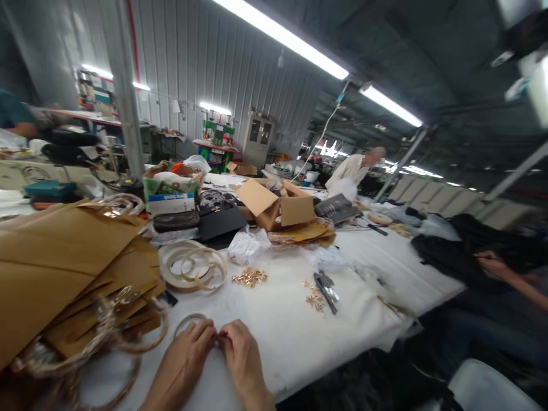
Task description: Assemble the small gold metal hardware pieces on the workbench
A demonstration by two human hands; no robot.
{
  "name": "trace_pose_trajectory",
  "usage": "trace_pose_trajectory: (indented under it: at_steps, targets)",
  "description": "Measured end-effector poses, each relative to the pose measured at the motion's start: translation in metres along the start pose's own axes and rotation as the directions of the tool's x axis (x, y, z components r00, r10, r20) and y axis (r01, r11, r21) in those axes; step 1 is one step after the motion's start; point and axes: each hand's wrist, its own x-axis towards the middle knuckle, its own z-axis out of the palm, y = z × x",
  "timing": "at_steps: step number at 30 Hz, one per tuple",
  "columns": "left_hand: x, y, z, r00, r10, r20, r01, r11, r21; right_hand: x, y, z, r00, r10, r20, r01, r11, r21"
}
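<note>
My left hand [186,355] and my right hand [242,355] meet above the white-covered table, fingertips pinched close together. A thin, pale looped strip [189,315] curves out from behind the left fingers, which are closed on it. Whatever the right fingertips pinch is too small or hidden to make out. Beyond my hands lies a pile of small gold-coloured metal pieces [250,277]. A second, looser group of these pieces [314,299] is further right, beside a dark slim tool [325,293]. Coils of cream strip [170,279] rest behind my left hand.
Brown paper sheets [55,257] and plastic-wrapped rings [96,337] crowd the left. An open cardboard box [296,210] stands further back beside clear plastic bags [249,245]. At right, another person's hand [490,261] touches black material [445,260]. Another person [349,171] leans over at the back.
</note>
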Motion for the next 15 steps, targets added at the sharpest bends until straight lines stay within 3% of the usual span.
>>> trace_pose_trajectory:
  at_steps: [5, 10, 15]
  targets:
    - [0.003, -0.013, 0.006, 0.999, 0.033, -0.03, -0.036, 0.994, -0.101, 0.0, 0.002, 0.002, 1.0, -0.008, 0.002, 0.008, 0.997, -0.077]
    - [0.003, -0.002, -0.005, 0.999, -0.032, 0.043, 0.038, 0.989, -0.144, -0.003, 0.003, 0.001, 0.998, -0.059, 0.005, 0.059, 0.995, -0.086]
    - [0.008, 0.008, -0.012, 0.989, -0.141, 0.041, 0.145, 0.98, -0.133, -0.008, -0.005, -0.002, 0.985, -0.139, 0.105, 0.146, 0.987, -0.07]
